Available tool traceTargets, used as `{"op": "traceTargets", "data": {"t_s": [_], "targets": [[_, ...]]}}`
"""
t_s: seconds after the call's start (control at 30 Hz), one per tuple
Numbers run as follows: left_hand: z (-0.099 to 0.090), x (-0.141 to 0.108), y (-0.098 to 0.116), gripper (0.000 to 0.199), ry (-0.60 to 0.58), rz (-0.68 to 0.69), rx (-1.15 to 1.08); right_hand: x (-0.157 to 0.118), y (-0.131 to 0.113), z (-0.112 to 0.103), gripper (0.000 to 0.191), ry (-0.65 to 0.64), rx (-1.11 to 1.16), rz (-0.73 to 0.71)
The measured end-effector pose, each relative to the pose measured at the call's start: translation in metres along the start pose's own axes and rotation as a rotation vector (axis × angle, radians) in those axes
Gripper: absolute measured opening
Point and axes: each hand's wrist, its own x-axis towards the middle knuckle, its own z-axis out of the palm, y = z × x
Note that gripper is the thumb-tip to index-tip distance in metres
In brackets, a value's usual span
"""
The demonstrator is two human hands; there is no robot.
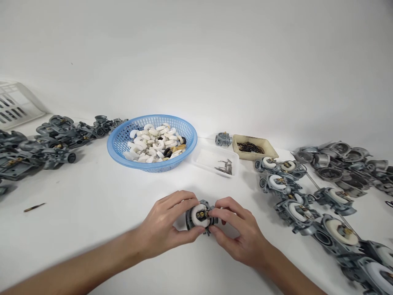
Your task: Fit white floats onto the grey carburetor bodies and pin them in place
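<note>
A grey metal carburetor body [206, 203] stands on the white table at the front middle, with a white C-shaped float [196, 217] and brass parts on its upper face. My left hand [172, 221] grips the body from the left, thumb at the near side and fingers at the far side. From the right, my right hand [238, 229] is closed round the other side, its index fingertip at the brass parts and its thumb low on the near edge. Its fingertips partly cover what they touch.
A blue basket [152, 166] of floats stands behind, beside a clear tray [208, 164] of small pins and a beige tray [254, 155] of dark rings. Carburetor bodies [66, 133] lie left; float-fitted ones [297, 213] and grey bowls [330, 174] lie right. A thin tool [34, 207] rests left.
</note>
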Motion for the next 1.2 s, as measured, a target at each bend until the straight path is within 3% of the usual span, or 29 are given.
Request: {"op": "traceTargets", "data": {"t_s": [0.33,0.87,1.2], "targets": [[-0.0040,0.0013,0.0015,0.035,0.011,0.024,0.002,-0.0030,0.0025,0.0006,0.037,0.007,0.003,0.038],[-0.0059,0.0012,0.0024,0.042,0.198,0.066,-0.038,-0.0029,0.0022,-0.0003,0.036,0.014,-0.014,0.037],[-0.0040,0.0009,-0.0004,0.042,0.187,0.046,-0.046,-0.0033,0.0020,-0.0007,0.036,0.012,-0.005,0.037]]}}
